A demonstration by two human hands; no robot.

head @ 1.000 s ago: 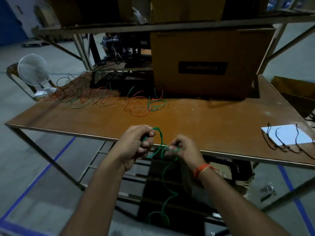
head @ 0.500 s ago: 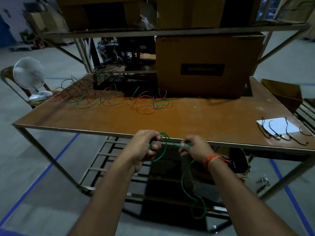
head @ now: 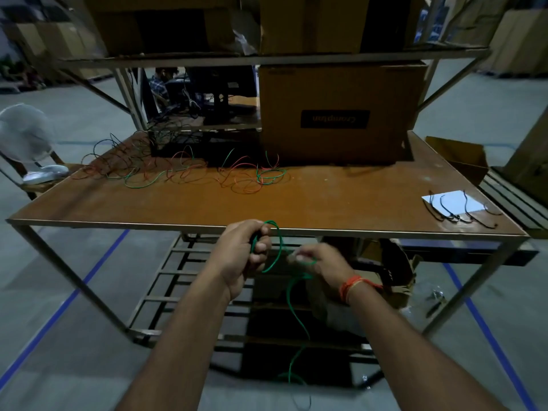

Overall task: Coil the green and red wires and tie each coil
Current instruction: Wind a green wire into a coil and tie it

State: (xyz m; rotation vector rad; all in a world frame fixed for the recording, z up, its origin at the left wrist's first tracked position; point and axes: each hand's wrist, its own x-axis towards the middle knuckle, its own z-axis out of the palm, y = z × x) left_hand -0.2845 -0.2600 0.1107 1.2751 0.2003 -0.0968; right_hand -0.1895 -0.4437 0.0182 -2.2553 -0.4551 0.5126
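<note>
Green wire (head: 277, 250) at lower centre of frame, off table (head: 326, 209) edge: we judge coiling under way. Left hand (head: 243, 253) clamped on loops; right hand (head: 320, 262) pinching free run, blurred. Tail hangs toward floor. Next, we think: another loop into left fist. Ties (head: 462, 212) far right.

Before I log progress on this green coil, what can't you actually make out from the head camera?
- Turns in the green wire coil: hidden inside the closed left hand.
- Right hand fingertips: motion-blurred, grip point unclear.
- The wire's free end: dim, near the bottom edge.
- Black ties on the table: too small to count surely.
</note>
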